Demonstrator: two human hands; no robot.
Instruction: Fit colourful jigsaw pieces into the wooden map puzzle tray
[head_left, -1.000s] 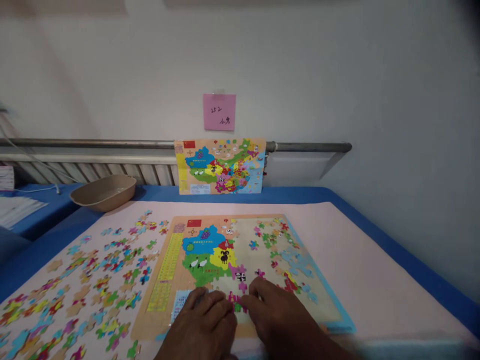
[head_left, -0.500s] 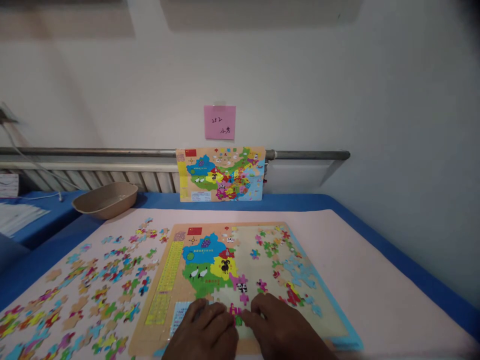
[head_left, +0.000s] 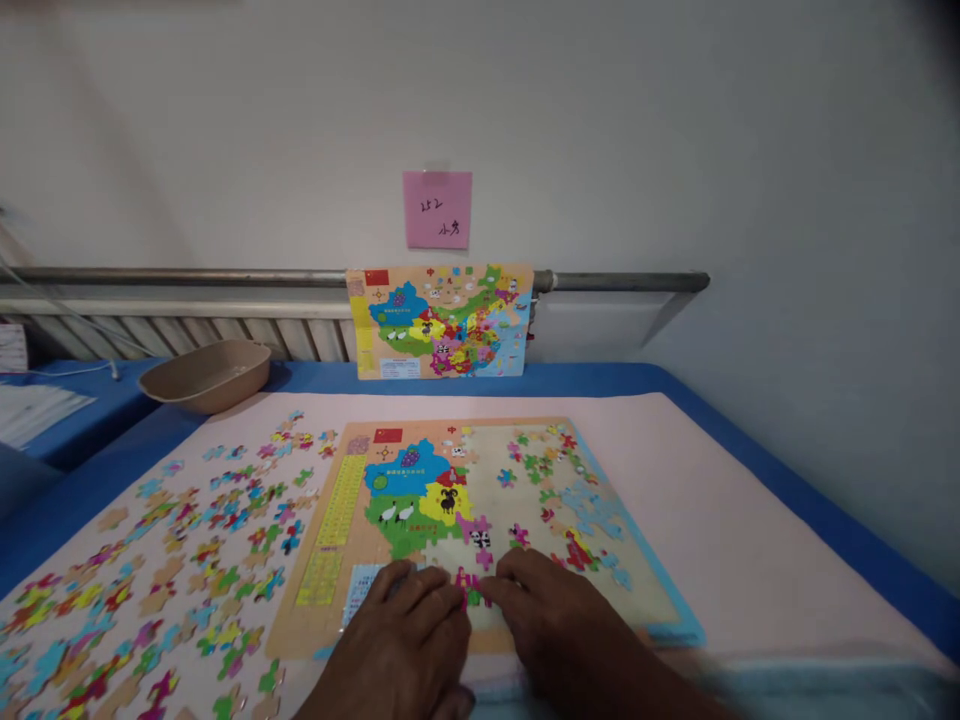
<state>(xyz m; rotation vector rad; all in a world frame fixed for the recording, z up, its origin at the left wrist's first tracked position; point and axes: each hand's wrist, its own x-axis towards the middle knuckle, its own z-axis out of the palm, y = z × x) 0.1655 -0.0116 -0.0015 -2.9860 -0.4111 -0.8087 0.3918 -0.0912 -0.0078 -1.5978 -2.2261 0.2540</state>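
Note:
A partly filled map jigsaw puzzle board (head_left: pixel 512 592) lies flat on the pink table cover. Over its lower middle, my left hand (head_left: pixel 409 622) and my right hand (head_left: pixel 553 615) face each other, fingers bent and closed. Their fingertips meet at a small cluster of pink and green puzzle pieces (head_left: pixel 469 588), one hand at each side of it. My fingers partly hide the cluster. Just above it are joined pieces with a panda picture (head_left: pixel 481 538). A loose pink piece (head_left: pixel 519 536) lies beyond my right fingers. The left part of the map is filled in.
Many loose puzzle pieces (head_left: pixel 214 550) spread over the table left of the board. More loose pieces (head_left: pixel 592 510) lie on the board's right side. A tan basin (head_left: pixel 206 377) stands at the back left. A finished map picture (head_left: pixel 442 325) leans upright against the pipe (head_left: pixel 630 282).
The camera view has tilted down, so the scene sits higher in the picture. Both hands stay at the same pink and green cluster, with little visible movement on the board.

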